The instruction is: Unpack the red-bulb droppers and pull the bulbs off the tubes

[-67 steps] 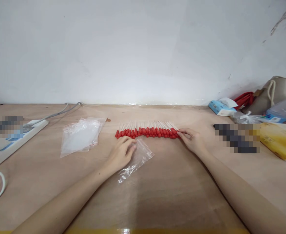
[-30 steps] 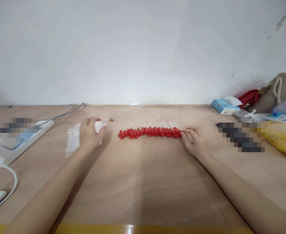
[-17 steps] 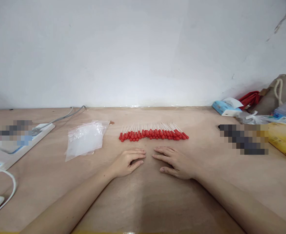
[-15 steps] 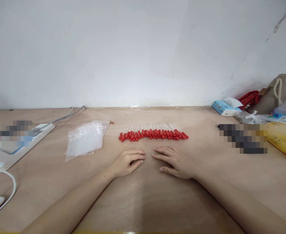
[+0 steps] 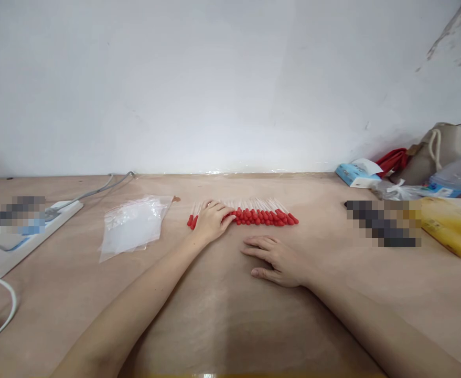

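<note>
A row of thin pale sticks with red bulbous heads (image 5: 261, 217), like large matches or swabs, lies side by side on the table, heads toward me. Over the left part of the row is my left hand (image 5: 213, 219), touching or just above the sticks, its thumb and fingers slightly apart near the red heads; it hides several of them. My right hand (image 5: 277, 261) rests on the table in front of the row, fingers spread, holding nothing. Left of the sticks lie clear plastic bags (image 5: 131, 226), flat and overlapping.
At the left is a white power strip (image 5: 63, 220) with a grey cable (image 5: 104, 190). On the right are a blue tissue pack (image 5: 356, 174), a yellow packet (image 5: 450, 223), a plastic bottle (image 5: 456, 176) and a dark blurred object (image 5: 383, 223). A wall (image 5: 214, 94) stands behind.
My left hand has moved forward from the bare tabletop onto the left part of the row of sticks. My right hand stays in place. The view has shifted slightly.
</note>
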